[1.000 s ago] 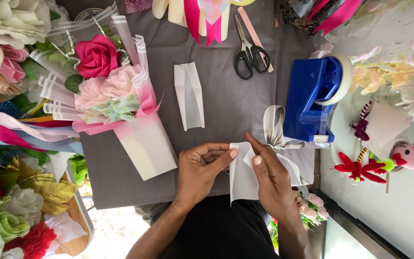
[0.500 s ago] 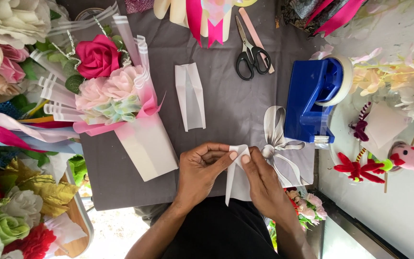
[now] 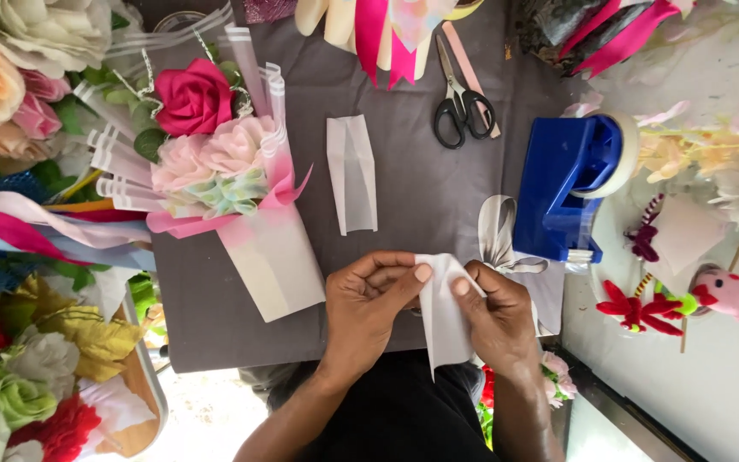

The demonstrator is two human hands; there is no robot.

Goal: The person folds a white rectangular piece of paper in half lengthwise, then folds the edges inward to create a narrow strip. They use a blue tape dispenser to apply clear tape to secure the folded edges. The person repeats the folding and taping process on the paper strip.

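Both hands have closed in since a second ago: left hand [image 3: 374,295] and right hand [image 3: 493,308] now pinch the white paper strip [image 3: 444,316] at its top edge; strip hangs folded, lifted off the grey desk [image 3: 421,184]. The silver ribbon bow [image 3: 499,235] now lies released beside the blue tape dispenser [image 3: 568,188].

Matt grey cloth [image 3: 421,197] covers the table; the blue tape dispenser [image 3: 562,192] is glossy plastic.

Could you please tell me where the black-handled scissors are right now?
In the head view, the black-handled scissors lie on the grey tablecloth, top centre, left of the blue tape dispenser.
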